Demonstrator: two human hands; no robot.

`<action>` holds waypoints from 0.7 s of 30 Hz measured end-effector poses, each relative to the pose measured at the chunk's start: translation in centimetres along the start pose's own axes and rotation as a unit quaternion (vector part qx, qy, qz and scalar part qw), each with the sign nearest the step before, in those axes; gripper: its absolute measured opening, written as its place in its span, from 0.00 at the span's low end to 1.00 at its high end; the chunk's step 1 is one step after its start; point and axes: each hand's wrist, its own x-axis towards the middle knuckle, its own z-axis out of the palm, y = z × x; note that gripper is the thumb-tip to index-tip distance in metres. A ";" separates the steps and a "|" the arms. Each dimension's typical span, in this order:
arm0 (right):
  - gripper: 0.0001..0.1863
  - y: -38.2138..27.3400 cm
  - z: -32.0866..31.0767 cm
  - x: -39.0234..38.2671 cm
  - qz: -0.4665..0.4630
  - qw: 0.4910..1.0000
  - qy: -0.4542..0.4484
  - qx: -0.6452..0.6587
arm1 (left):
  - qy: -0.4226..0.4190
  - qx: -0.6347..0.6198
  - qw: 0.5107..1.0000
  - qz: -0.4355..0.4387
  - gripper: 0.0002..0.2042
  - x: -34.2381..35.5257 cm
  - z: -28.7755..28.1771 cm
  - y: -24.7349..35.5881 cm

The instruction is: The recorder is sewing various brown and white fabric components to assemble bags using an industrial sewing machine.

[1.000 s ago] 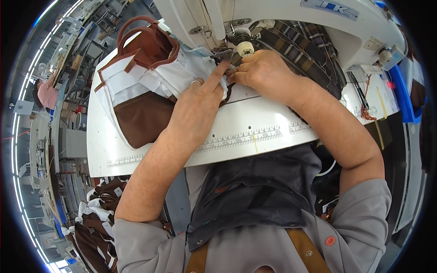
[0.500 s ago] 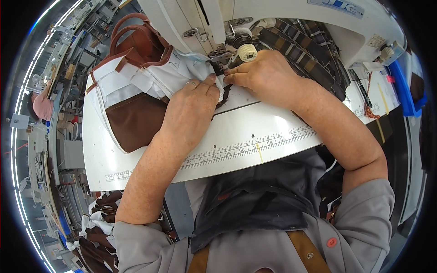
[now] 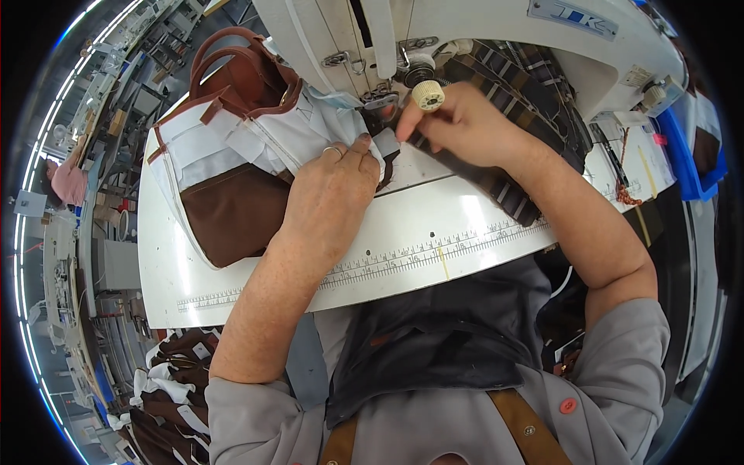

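Bag (image 3: 232, 213), hands (image 3: 333, 190) apart, left palm-down

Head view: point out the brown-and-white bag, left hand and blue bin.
Brown-and-white bag (image 3: 236, 200), head view: brown panel.
Left hand (image 3: 333, 184), head view: its back.
Blue bin (image 3: 680, 159), head view: side wall.

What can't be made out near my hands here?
In the head view:
Bag: part hidden beneath the left hand.
Right hand: slightly blurred, some fingers hidden by its back.
Plaid fabric: partly covered by the right hand.
Sewing machine: top cut off by the upper edge.
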 end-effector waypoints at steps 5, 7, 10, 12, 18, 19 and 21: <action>0.09 0.4 0.5 -0.2 -0.076 0.986 0.032 -0.142 | 0.010 0.009 1.000 0.011 0.15 0.0 0.1 0.0; 0.08 -0.8 0.9 -0.8 -0.132 0.974 0.038 -0.178 | 0.007 0.014 1.000 0.005 0.15 0.1 0.1 0.0; 0.10 -0.7 0.9 -1.0 -0.234 0.926 0.028 -0.294 | 0.015 0.016 1.000 0.004 0.15 -0.1 0.2 -0.1; 0.12 0.0 0.2 -1.3 -0.211 0.924 -0.009 -0.318 | 0.013 0.015 1.000 0.003 0.15 -0.2 0.2 -0.1; 0.13 -0.1 -0.6 -0.9 -0.158 0.908 -0.026 -0.388 | 0.049 0.035 0.997 0.039 0.07 0.4 0.3 -0.4; 0.13 -0.3 -0.6 -0.8 -0.143 0.905 -0.028 -0.400 | 0.051 0.040 0.997 0.039 0.07 0.4 0.4 -0.5; 0.12 -0.5 -1.3 -0.9 -0.138 0.896 -0.012 -0.423 | 0.052 0.044 0.997 0.044 0.07 0.5 0.4 -0.6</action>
